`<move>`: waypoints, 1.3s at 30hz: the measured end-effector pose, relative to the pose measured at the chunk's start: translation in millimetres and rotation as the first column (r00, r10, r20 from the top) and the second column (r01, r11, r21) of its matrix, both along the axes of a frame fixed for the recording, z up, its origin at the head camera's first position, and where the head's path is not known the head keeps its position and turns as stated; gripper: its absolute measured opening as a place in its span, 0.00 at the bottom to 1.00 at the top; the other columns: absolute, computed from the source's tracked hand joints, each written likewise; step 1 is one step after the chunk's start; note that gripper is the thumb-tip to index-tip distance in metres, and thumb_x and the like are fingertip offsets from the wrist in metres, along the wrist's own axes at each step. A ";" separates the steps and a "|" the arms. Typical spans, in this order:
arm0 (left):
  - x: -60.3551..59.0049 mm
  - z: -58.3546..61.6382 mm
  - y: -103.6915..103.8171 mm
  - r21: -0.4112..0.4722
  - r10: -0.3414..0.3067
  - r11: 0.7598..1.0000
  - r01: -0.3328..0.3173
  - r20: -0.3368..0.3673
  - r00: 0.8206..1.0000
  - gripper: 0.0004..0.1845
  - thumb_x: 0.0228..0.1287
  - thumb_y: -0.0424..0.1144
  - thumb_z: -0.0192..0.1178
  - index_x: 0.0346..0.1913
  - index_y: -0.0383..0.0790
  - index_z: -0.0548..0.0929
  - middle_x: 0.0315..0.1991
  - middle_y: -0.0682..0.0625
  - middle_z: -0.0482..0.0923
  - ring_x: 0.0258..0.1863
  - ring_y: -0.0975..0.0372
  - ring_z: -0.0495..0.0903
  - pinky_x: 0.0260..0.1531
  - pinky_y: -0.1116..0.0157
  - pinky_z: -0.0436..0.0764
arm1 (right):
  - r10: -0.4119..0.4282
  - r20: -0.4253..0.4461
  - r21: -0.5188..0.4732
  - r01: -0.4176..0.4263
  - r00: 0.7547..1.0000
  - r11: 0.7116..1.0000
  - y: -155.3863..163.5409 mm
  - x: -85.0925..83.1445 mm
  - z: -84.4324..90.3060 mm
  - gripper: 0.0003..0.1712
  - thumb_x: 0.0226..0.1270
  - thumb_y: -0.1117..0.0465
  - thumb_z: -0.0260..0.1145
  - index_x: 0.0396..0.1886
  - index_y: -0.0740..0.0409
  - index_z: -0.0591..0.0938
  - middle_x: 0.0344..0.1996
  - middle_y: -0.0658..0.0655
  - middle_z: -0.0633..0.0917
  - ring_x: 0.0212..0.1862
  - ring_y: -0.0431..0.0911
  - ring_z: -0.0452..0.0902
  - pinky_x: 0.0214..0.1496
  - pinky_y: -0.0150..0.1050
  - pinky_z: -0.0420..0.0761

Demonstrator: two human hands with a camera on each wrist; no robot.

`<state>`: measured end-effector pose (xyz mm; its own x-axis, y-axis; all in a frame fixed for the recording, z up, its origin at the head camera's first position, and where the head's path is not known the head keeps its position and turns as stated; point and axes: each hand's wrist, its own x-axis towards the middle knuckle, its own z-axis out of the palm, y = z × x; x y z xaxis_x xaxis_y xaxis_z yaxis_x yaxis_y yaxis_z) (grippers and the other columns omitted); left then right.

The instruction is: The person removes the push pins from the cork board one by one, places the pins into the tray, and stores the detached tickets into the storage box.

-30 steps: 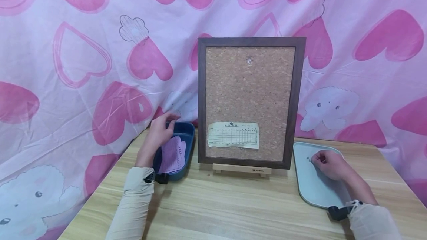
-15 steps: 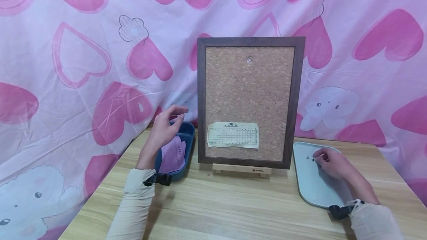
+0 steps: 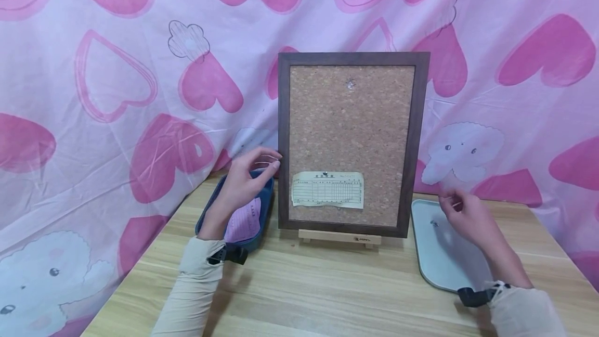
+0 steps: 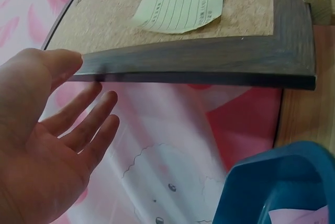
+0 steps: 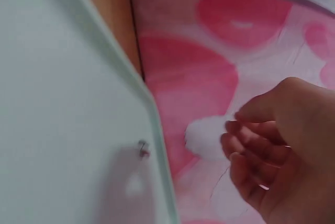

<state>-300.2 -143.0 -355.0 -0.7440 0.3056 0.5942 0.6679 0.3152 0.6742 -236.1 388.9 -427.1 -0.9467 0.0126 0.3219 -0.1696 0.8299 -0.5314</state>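
My left hand (image 3: 248, 183) is at the left side of the framed corkboard (image 3: 351, 118), fingers spread and fairly straight. In the left wrist view its thumb overlaps the dark frame (image 4: 183, 59), while several fingers extend past the edge; contact cannot be told. A greenish printed slip (image 3: 327, 190) is fixed low on the board with a small silver pin (image 3: 325, 173). My right hand (image 3: 468, 217) hovers over the far edge of the pale tray (image 3: 449, 264), thumb and fingers drawn together. Whether anything tiny sits between those fingertips is unclear. Small metallic pins (image 3: 434, 223) lie on the tray.
A blue bin (image 3: 267, 196) with pink paper slips (image 3: 244, 222) stands beneath my left hand. The board leans on a small wooden easel (image 3: 339, 237) on the wood-grain table (image 3: 323, 290). A shiny pin cluster (image 3: 350, 84) is near the board's top. Pink heart-print cloth (image 3: 117, 92) hangs behind.
My left hand has moved right from above the blue bin to the board's left edge. My right hand has lifted up and away from the pins on the tray.
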 end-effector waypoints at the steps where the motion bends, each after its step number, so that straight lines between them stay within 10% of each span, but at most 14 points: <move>1: -0.4 -0.3 1.4 -0.003 -0.004 1.000 0.004 -0.009 1.000 0.10 0.77 0.38 0.67 0.56 0.43 0.87 0.53 0.47 0.89 0.54 0.55 0.89 0.62 0.48 0.87 | -0.016 -0.026 -0.002 0.016 1.000 1.000 -4.1 1.2 3.7 0.11 0.81 0.59 0.64 0.52 0.63 0.84 0.41 0.64 0.88 0.42 0.53 0.81 0.34 0.27 0.79; 8: 1.2 -4.6 9.0 -0.063 -0.010 0.998 0.010 0.001 1.000 0.07 0.74 0.41 0.71 0.51 0.47 0.90 0.62 0.47 0.84 0.67 0.54 0.82 0.61 0.51 0.88 | -0.112 -0.140 -0.046 0.106 0.984 0.993 -33.0 10.5 23.1 0.15 0.83 0.54 0.64 0.55 0.60 0.84 0.40 0.63 0.88 0.42 0.52 0.81 0.35 0.18 0.75; 18: 1.7 -14.3 23.5 -0.174 0.023 0.984 -0.019 0.019 1.000 0.08 0.73 0.48 0.73 0.48 0.52 0.88 0.52 0.55 0.81 0.54 0.58 0.81 0.55 0.51 0.89 | -0.099 -0.386 -0.136 0.049 0.917 0.989 -71.0 9.9 23.0 0.11 0.78 0.59 0.69 0.53 0.60 0.85 0.35 0.57 0.88 0.36 0.25 0.73 0.35 0.15 0.74; 27: 5.7 -15.9 37.6 -0.212 0.137 0.967 -0.142 -0.040 0.990 0.13 0.69 0.51 0.76 0.47 0.50 0.89 0.50 0.49 0.80 0.47 0.55 0.78 0.46 0.55 0.85 | -0.115 -0.519 -0.231 -0.009 0.847 0.973 -90.6 11.1 24.8 0.13 0.71 0.61 0.75 0.48 0.64 0.83 0.33 0.51 0.85 0.33 0.26 0.74 0.36 0.16 0.75; 39: 4.5 -20.5 41.3 -0.160 0.174 0.970 -0.183 -0.067 0.983 0.11 0.69 0.49 0.76 0.42 0.47 0.89 0.47 0.48 0.80 0.47 0.55 0.80 0.47 0.51 0.89 | 0.034 -0.571 -0.111 -0.118 0.820 0.987 -124.8 14.4 31.9 0.08 0.70 0.68 0.72 0.47 0.63 0.85 0.33 0.54 0.86 0.35 0.32 0.75 0.39 0.18 0.75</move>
<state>-295.7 -101.7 -375.5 -0.7648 0.2681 0.5859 0.6237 0.5363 0.5687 -221.7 264.1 -395.2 -0.5980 0.0309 0.8009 -0.5348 0.7288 -0.4275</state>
